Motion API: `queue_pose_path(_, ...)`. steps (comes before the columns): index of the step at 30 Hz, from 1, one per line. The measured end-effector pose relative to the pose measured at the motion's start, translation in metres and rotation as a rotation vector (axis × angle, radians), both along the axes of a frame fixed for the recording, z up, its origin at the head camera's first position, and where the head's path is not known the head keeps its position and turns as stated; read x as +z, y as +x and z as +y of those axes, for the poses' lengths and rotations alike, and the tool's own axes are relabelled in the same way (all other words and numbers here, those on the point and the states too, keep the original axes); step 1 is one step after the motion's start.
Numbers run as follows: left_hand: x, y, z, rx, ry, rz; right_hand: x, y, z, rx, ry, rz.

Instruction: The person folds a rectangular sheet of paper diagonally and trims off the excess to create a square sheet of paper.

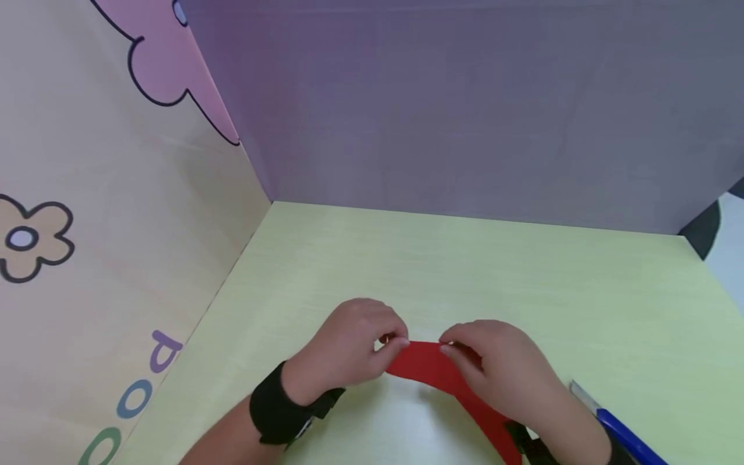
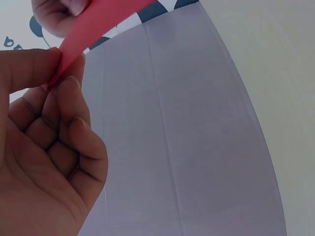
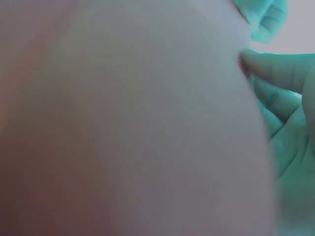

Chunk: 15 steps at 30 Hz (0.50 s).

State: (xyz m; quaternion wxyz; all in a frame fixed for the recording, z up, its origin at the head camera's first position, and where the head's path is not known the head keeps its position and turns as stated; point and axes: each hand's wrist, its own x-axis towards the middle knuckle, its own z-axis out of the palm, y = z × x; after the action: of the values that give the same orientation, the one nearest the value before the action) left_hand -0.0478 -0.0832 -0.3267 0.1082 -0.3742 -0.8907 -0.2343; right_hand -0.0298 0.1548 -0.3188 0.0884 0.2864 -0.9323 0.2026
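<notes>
A strip of red paper [image 1: 427, 363] spans both hands above the table and bends down to the right, passing under the right forearm. Thumb and finger of the left hand [image 1: 360, 339] pinch its left end. A short way to the right, the right hand [image 1: 506, 368] pinches the upper edge, thumb toward the person. In the left wrist view, the paper's narrow end [image 2: 74, 46] sits between thumb and fingertips, with the other fingers curled below. A large blurred surface covers most of the right wrist view, and the right hand's fingers show at its edge.
A blue-handled tool [image 1: 628, 434] with a grey metal end lies at right, partly behind the right forearm. A purple-grey panel [image 1: 465, 116] stands along the table's back. A pale panel [image 1: 174, 206] with painted flowers and letters stands at left. The table [image 1: 465, 271] is pale green.
</notes>
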Motion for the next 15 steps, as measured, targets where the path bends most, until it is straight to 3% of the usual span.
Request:
queue_pose_path(6,-0.0015,0.0015,0.0038,0.003,-0.002,0.047,-0.0047,0.0017,-0.0072,0.056,-0.045,0.077)
queue_pose_path(15,-0.0005,-0.0005,-0.0009,0.013,-0.044,0.053,-0.0036,0.0011,-0.0032,0.036,-0.024,0.128)
